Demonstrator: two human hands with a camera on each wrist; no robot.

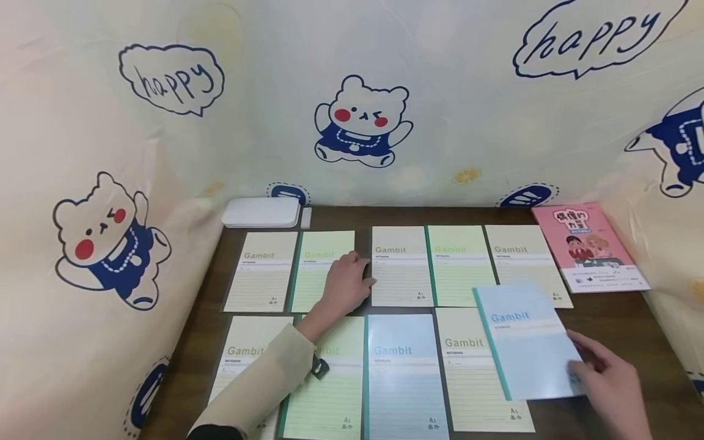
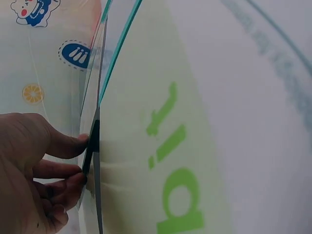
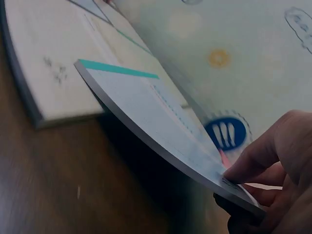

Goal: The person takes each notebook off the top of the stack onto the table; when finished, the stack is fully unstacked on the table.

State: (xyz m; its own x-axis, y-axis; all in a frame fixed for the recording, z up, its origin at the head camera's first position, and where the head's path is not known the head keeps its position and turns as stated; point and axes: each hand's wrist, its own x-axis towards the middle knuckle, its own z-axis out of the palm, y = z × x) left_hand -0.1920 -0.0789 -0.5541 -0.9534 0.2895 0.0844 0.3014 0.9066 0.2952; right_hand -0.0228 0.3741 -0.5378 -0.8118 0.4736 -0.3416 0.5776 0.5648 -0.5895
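Head view shows your right hand (image 1: 607,379) pinching the blue notebook (image 1: 528,342) at its lower right corner, fingers (image 3: 253,165) clamped, raised over the bench (image 1: 616,318), long axis running away, tilted left. Your left hand (image 1: 346,284) lies flat, fingers straight, on the green notebook (image 1: 319,269).
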